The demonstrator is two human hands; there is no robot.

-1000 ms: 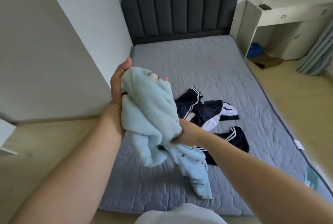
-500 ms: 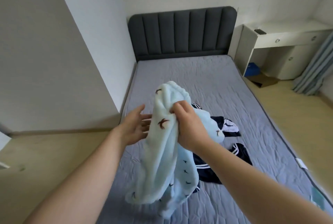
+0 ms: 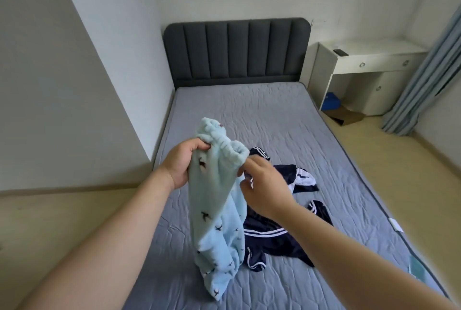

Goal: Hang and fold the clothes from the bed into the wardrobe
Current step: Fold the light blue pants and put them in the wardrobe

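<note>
A light blue fleece garment (image 3: pixel 214 222) with small dark bird prints hangs over the bed (image 3: pixel 274 120). Its gathered elastic edge is at the top. My left hand (image 3: pixel 183 165) grips that edge on the left side. My right hand (image 3: pixel 262 185) pinches the same edge on the right side with thumb and fingers. The garment's lower end reaches down to the mattress near the foot. Dark navy clothes with white stripes (image 3: pixel 282 232) lie crumpled on the mattress behind and right of it.
The bed has a dark padded headboard (image 3: pixel 237 50) against the far wall. A white desk (image 3: pixel 369 63) stands to its right with a blue box (image 3: pixel 330 101) and cardboard (image 3: pixel 348 116) beneath. A grey-blue curtain (image 3: pixel 429 80) hangs at right. A wall corner juts out left.
My left hand has closed on the garment's gathered edge. My right hand shifted to the right side of that edge, spreading it. The view tilted up.
</note>
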